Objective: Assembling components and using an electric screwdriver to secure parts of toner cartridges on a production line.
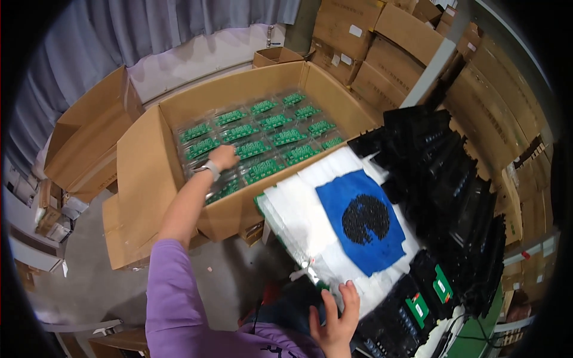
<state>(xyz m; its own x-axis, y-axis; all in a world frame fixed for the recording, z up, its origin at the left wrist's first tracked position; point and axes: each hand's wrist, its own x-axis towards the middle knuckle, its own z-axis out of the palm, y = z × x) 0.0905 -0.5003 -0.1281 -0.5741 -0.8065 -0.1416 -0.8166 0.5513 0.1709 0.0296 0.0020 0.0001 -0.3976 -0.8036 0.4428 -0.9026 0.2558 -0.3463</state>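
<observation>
Two hands busy here. The left hand [223,157] reaches into the big cardboard box [143,161], fingers curled down onto a clear plastic tray [256,140] of green circuit boards; whether it's actually gripping, can't tell. Tray looks light, thin, floppy, boards fragile, so I'd grab it by the rim. Right hand [335,319] rests with spread, relaxed fingers against the white foam stack [304,221] on the worktop.
</observation>
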